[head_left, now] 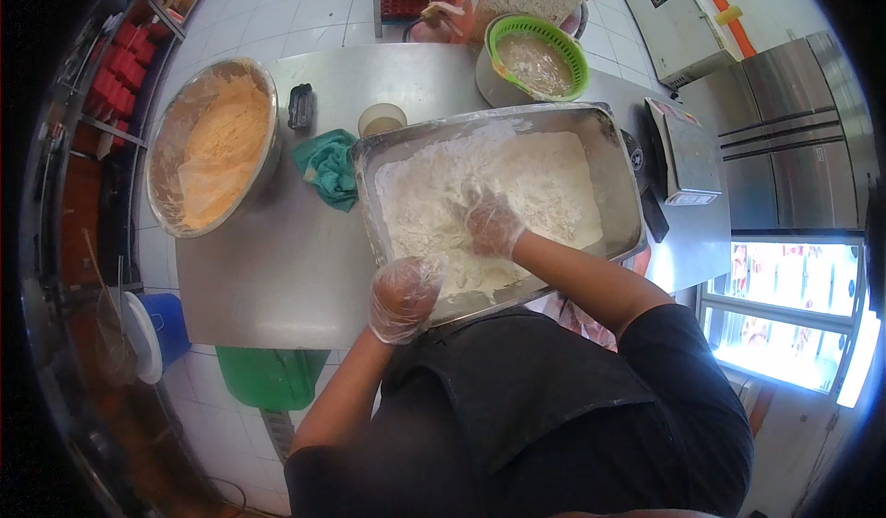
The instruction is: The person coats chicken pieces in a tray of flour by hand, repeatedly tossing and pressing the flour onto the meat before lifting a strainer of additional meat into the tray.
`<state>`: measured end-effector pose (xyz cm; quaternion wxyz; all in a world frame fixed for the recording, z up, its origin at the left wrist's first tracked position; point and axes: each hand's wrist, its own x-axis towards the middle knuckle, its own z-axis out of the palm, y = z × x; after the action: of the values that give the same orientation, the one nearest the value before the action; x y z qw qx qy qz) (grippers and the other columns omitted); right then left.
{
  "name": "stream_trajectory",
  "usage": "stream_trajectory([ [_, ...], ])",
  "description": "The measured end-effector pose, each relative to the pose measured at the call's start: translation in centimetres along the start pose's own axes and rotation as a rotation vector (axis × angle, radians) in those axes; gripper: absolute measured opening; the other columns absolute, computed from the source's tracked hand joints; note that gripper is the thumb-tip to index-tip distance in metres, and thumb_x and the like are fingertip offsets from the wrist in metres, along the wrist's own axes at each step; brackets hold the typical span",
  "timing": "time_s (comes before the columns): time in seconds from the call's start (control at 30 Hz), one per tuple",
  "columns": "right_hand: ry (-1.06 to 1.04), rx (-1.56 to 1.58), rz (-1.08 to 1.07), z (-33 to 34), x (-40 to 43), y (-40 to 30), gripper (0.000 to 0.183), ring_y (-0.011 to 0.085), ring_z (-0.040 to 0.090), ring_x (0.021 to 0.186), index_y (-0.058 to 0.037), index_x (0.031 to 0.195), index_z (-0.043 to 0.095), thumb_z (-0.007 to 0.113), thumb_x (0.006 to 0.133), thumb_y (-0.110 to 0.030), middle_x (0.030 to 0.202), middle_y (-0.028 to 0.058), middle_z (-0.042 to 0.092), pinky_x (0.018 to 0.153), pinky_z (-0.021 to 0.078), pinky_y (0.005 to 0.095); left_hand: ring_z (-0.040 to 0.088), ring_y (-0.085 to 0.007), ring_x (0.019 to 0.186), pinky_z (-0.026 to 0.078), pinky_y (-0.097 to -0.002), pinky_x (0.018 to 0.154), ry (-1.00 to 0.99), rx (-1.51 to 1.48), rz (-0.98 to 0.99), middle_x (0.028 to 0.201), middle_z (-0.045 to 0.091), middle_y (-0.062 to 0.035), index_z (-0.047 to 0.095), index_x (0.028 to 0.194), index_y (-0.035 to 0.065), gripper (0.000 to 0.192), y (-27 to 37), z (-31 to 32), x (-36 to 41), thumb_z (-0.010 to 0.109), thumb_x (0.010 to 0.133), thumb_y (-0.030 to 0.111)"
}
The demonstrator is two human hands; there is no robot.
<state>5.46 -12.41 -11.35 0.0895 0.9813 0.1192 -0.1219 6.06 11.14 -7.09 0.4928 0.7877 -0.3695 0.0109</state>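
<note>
A large rectangular metal pan [619,206] holds a bed of white flour [429,199] and stands at a slant on the steel table. My right hand [493,224], in a clear plastic glove, is pushed into the flour near the pan's middle; its fingertips are partly buried. My left hand [407,296], gloved in the same clear plastic, is at the pan's near left corner, where its fingers curl by the rim; what it grips there is hidden. Left of the pan lies a crumpled green cloth [331,168]. Behind the pan's rim is a small round container [382,119].
On the steel table [277,289] stand a metal bowl [158,172] of orange powder, a black plastic object [301,106], a pot with a green basket [580,78] holding cloudy liquid, and a scale [685,151]. A green bin [266,377] is under the near edge.
</note>
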Motion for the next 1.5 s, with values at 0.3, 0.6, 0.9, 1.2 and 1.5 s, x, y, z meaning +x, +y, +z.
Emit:
stream_trajectory([
  [0.3, 0.073, 0.267, 0.05, -1.7, 0.1, 6.7, 0.07, 0.0331, 0.052, 0.116, -0.0267, 0.134, 0.047, 0.068, 0.073, -0.054, 0.13, 0.0154, 0.051, 0.098, 0.0424, 0.0395, 0.057, -0.0324, 0.059, 0.045, -0.0409, 0.055, 0.02, 0.028, -0.034, 0.063, 0.056, -0.0129, 0.062, 0.075, 0.0051, 0.015, 0.2, 0.2, 0.1, 0.064, 0.084, 0.016],
  [0.6, -0.107, 0.891, 0.346, 2.6, -1.6, 10.4, 0.053, 0.0358, 0.055, 0.111, -0.0197, 0.131, 0.051, 0.061, 0.083, -0.041, 0.12, 0.0184, 0.058, 0.098, 0.0414, 0.0414, 0.058, -0.0317, 0.061, 0.046, -0.0409, 0.056, -0.035, 0.038, -0.048, 0.066, 0.059, -0.0137, 0.062, 0.073, 0.0047, 0.017, 0.5, -0.3, 0.4, 0.063, 0.085, 0.017],
  [0.9, 0.029, 0.456, 0.218, 3.4, -5.9, 16.6, 0.044, 0.0333, 0.053, 0.114, -0.0153, 0.132, 0.052, 0.054, 0.087, -0.021, 0.13, 0.017, 0.053, 0.099, 0.0396, 0.041, 0.061, -0.0324, 0.066, 0.048, -0.0399, 0.06, -0.086, 0.011, -0.049, 0.073, 0.062, -0.0132, 0.065, 0.084, 0.0054, 0.012, -0.4, 0.0, -0.5, 0.065, 0.081, 0.017],
  [1.2, 0.13, 0.141, 0.247, -1.4, -3.5, 10.6, 0.041, 0.0331, 0.054, 0.108, -0.0091, 0.101, 0.066, 0.062, 0.081, -0.044, 0.11, 0.0169, 0.061, 0.093, 0.0418, 0.0433, 0.061, -0.0323, 0.072, 0.05, -0.041, 0.064, -0.15, 0.097, -0.035, 0.08, 0.063, -0.0124, 0.066, 0.094, 0.0061, 0.019, -1.0, 0.0, -1.0, 0.066, 0.075, 0.011],
  [1.5, 0.145, 0.175, 0.194, 2.3, -0.9, 10.2, 0.029, 0.0353, 0.06, 0.088, -0.0041, 0.079, 0.065, 0.064, 0.074, -0.032, 0.083, 0.017, 0.064, 0.079, 0.0465, 0.0458, 0.059, -0.0329, 0.063, 0.047, -0.0406, 0.056, -0.002, 0.086, 0.028, 0.07, 0.06, -0.0133, 0.062, 0.08, 0.0048, 0.011, -0.8, 0.3, -0.7, 0.068, 0.081, 0.014],
])
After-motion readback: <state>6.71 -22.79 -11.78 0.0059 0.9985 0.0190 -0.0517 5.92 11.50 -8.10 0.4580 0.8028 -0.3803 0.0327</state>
